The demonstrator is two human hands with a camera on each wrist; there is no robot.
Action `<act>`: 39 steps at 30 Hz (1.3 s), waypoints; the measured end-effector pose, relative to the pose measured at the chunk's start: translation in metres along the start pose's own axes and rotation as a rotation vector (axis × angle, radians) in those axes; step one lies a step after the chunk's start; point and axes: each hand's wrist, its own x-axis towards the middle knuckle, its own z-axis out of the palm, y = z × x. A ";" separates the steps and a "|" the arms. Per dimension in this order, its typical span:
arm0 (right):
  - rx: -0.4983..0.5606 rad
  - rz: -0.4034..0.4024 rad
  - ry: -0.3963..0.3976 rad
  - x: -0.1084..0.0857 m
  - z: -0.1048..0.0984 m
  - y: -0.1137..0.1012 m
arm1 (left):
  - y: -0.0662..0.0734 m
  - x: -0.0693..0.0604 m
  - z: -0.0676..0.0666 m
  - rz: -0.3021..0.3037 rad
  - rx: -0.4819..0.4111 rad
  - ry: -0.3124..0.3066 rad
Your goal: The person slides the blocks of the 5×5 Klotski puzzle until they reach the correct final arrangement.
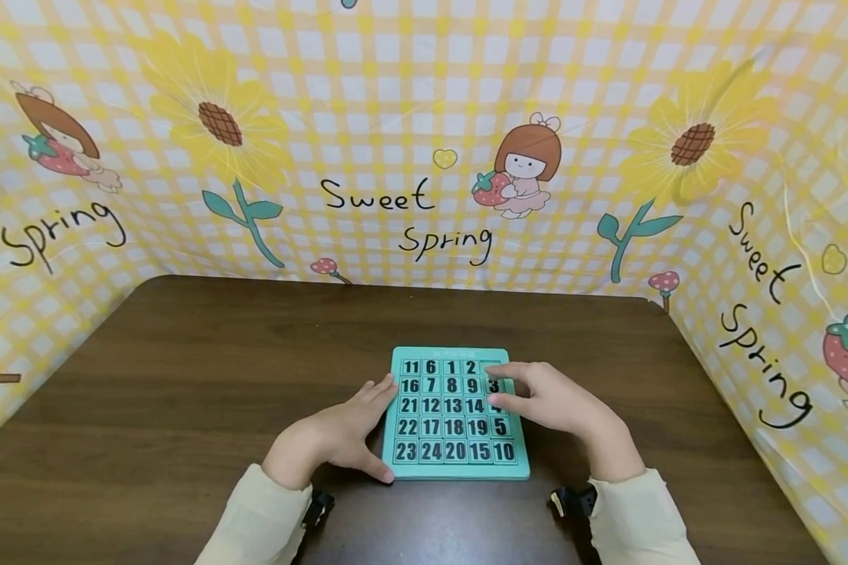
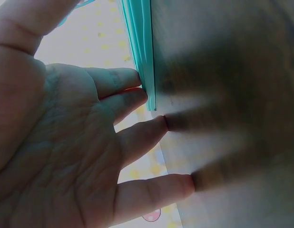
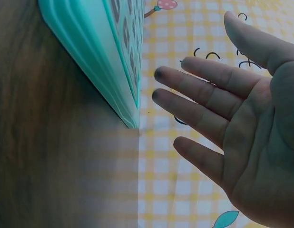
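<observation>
1. Here it is, a teal, flat, rectangular number-puzzle board (image 1: 459, 473), lying at the lower centre of the frame on a dark brown wood-grain table (image 1: 184, 377).
2. Rows of square teal tiles with bold black numbers (image 1: 453, 406) fill its face: 11, 6, 1, 2 along the top, and 23, 24, 20, 15, 10 along the bottom.
3. On the left side of the board, the bare left hand (image 1: 345, 430) is open, thumb at the board's lower-left corner, fingers stretched along the left edge; the left wrist view shows two fingertips against the teal side.
4. And at the board's upper right, the bare right hand (image 1: 561, 399) is open too, relaxed, gripping nothing! Its index finger reaches over the top-right corner cell, its thumb partly covers the 4; whether either fingertip touches, I cannot tell.
5. Down at the bottom of the frame, a cream fabric sleeve (image 1: 257, 518) on the left and a matching cream sleeve (image 1: 639, 518) on the right, each with a small black device at the wrist (image 1: 318, 508).
6. Across the upper frame hangs a yellow-and-white checked cloth (image 1: 367, 141), printed with big sunflowers and "Sweet Spring" lettering.
</observation>
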 end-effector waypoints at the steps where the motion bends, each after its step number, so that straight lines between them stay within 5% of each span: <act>1: 0.012 0.007 -0.011 0.000 0.000 0.000 | 0.000 0.000 0.000 -0.001 0.000 0.002; 24: -0.045 0.064 -0.086 0.012 0.006 0.003 | 0.001 -0.001 -0.002 -0.007 0.008 0.005; 39: -0.078 0.045 -0.070 -0.003 -0.005 -0.013 | 0.001 0.002 0.002 -0.009 -0.002 0.009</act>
